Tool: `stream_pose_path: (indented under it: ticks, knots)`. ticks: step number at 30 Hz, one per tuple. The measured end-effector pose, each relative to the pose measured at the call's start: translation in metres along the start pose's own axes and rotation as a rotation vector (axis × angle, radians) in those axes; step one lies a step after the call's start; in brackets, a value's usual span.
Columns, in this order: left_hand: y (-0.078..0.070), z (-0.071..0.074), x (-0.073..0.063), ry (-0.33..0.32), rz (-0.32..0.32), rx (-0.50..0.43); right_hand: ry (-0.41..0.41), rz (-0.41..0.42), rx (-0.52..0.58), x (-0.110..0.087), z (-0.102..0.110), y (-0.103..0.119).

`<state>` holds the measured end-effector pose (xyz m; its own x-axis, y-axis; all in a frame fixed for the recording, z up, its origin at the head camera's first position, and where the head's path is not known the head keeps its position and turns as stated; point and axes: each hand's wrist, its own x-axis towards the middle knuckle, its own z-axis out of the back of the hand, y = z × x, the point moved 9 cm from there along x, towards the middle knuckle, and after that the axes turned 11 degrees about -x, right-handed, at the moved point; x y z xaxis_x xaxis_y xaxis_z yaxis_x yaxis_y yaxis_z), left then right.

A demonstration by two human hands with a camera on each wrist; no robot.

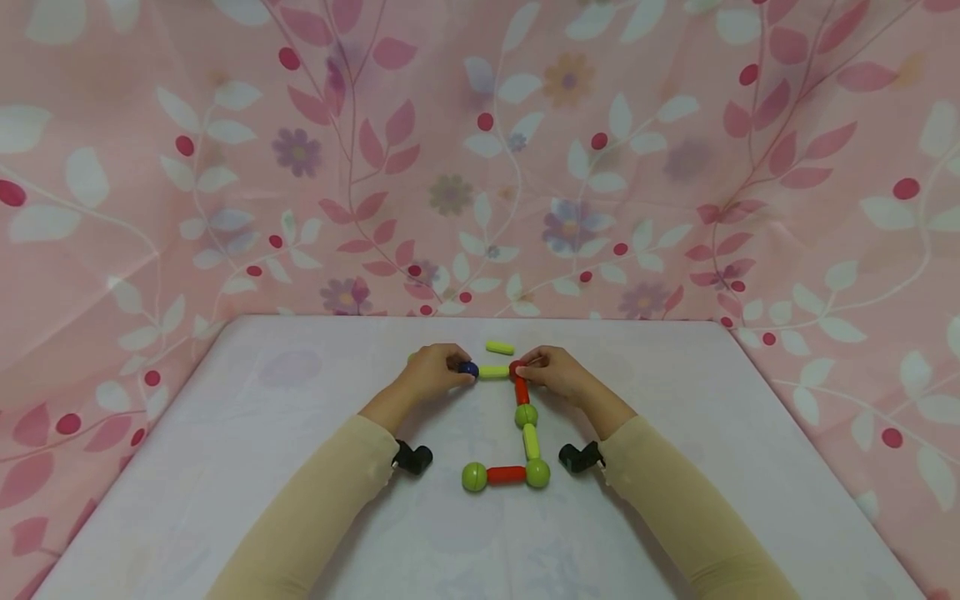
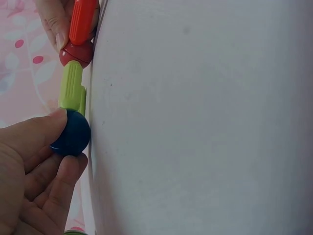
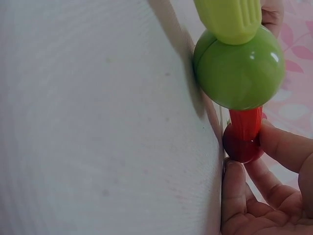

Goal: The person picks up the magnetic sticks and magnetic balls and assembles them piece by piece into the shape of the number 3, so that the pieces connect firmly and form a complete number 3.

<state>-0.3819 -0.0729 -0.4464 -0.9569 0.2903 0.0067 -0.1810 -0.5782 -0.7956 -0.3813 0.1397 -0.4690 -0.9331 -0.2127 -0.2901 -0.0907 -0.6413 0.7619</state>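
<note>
My left hand pinches a blue ball between thumb and fingers. A lime rod links it to a red ball, which my right hand holds with thumb and fingertips. From the red ball a red rod runs toward me to a green ball. Another lime rod continues to a second green ball. There the chain turns left along a red rod, ending at a third green ball. All are toy construction pieces.
A loose lime rod lies just beyond the chain. Something green peeks out behind my left hand, mostly hidden. The pale tabletop ends at a floral cloth backdrop. Black wrist cameras sit at both sleeves.
</note>
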Motion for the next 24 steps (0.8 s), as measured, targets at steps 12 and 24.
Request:
stream_pose_path:
  ticks: [12,24]
  knots:
    - [0.0019,-0.0023,0.0020,0.009,0.003,-0.013,0.008,0.012,0.033,0.0020,-0.0010,-0.0022]
    - [0.0024,-0.0035,0.0038,0.004,0.038,-0.040,-0.007,-0.006,0.063,0.0025,-0.0010,-0.0037]
